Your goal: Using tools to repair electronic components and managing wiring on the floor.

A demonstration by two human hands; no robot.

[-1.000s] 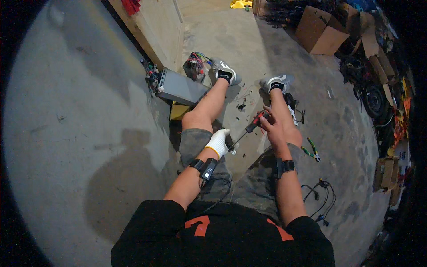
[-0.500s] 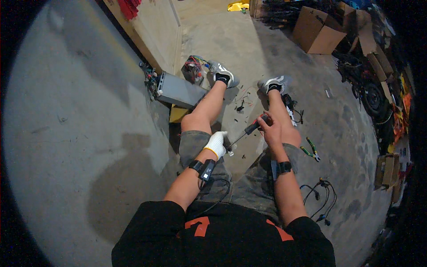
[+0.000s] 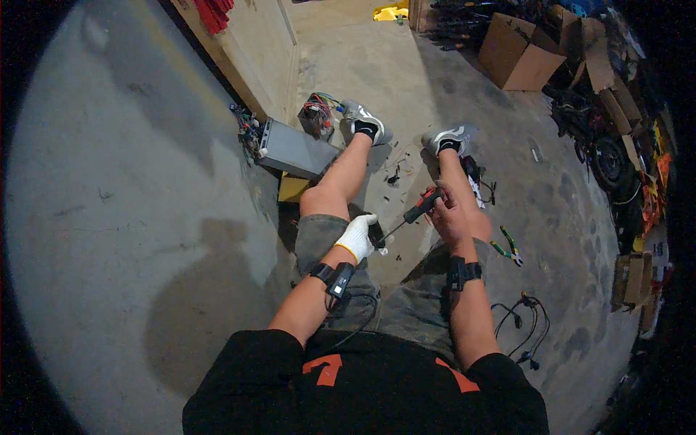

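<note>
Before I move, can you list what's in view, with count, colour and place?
Screwdriver: one, black and red, in right hand
Small part: one, black, in left hand
Pliers: one, green-handled, floor, right of right leg
Cables: several, black, floor, lower right
Metal case: one, grey, left of left leg
Wire bundle: one, multicoloured, by left shoe
Cardboard boxes: at least two, brown, right side
Clutter: uncountable, mixed colours, right edge
Red cloth: one, red, upper left
Shoes: two, grey and white, on feet
Left hand: one, white-gloved, centre
Right hand: one, bare, right of centre
</note>
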